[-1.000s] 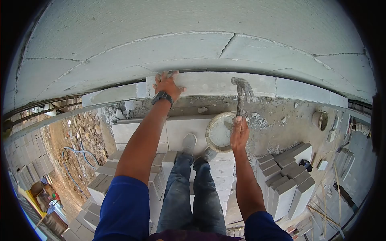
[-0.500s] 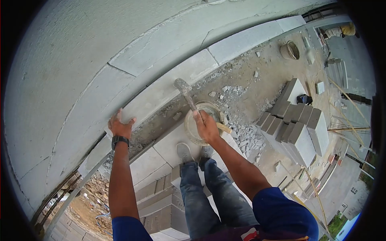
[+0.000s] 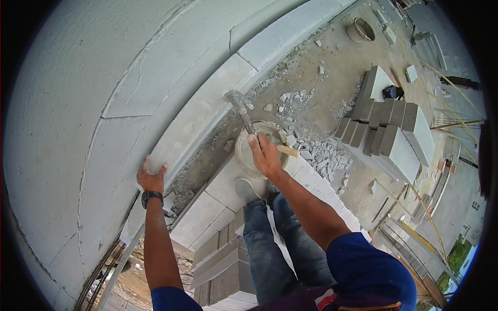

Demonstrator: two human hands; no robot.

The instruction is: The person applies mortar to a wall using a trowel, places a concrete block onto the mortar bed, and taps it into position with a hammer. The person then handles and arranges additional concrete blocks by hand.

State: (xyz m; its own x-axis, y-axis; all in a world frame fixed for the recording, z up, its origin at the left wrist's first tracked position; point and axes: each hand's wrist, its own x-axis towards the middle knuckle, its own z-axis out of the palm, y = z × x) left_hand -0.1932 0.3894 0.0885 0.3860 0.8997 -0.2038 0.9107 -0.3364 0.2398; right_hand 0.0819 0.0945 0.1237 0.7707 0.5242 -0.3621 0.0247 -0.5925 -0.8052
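A long pale block [image 3: 202, 106] lies along the foot of the wall. My left hand [image 3: 151, 179], with a dark watch at its wrist, rests on the near end of that block, thumb and fingers spread. My right hand [image 3: 265, 155] is closed around the handle of a hammer [image 3: 243, 110]. The dusty hammer head is at the block's outer edge; whether it touches cannot be made out. Under my right hand stands a round bucket [image 3: 241, 155], partly hidden, with a wooden handle [image 3: 287, 151] sticking out of it.
The wall [image 3: 67, 129] rises close on the left. Beneath my feet are pale blocks [image 3: 202, 212]. Broken rubble [image 3: 321, 155] covers the floor to the right, beside stacked blocks [image 3: 397, 142]. Another bucket [image 3: 361, 31] stands farther off, and bamboo poles [image 3: 430, 217] cross at the right.
My view has turned and shifted, so wall and blocks sit differently in it. My left hand stays on the block's end; my right hand still holds the hammer near the block's edge.
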